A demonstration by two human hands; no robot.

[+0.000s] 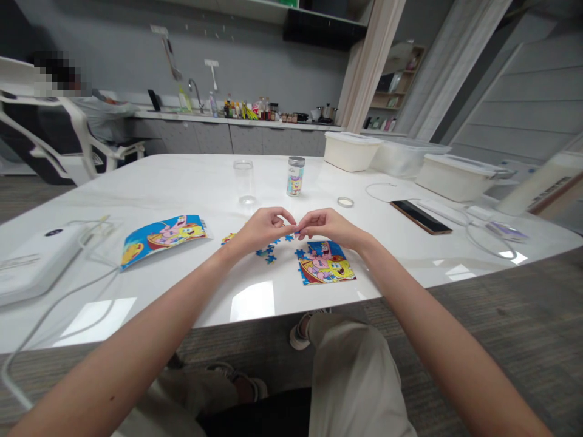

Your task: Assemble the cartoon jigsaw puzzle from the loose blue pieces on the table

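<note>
As the left hand [262,230] and right hand [330,226] meet, fingers curled around a small blue jigsaw piece [297,233], though any grip is hard to confirm, loose blue cardboard pieces [268,252] lie beside a part-built cartoon jigsaw [324,264] near the white counter's [150,182] front edge.

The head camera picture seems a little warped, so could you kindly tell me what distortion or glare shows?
Head view: wide-angle distortion bends the white tabletop and stretches the left forearm; glare patches lie below the jigsaw puzzle; a pixelated patch sits far left.
</note>
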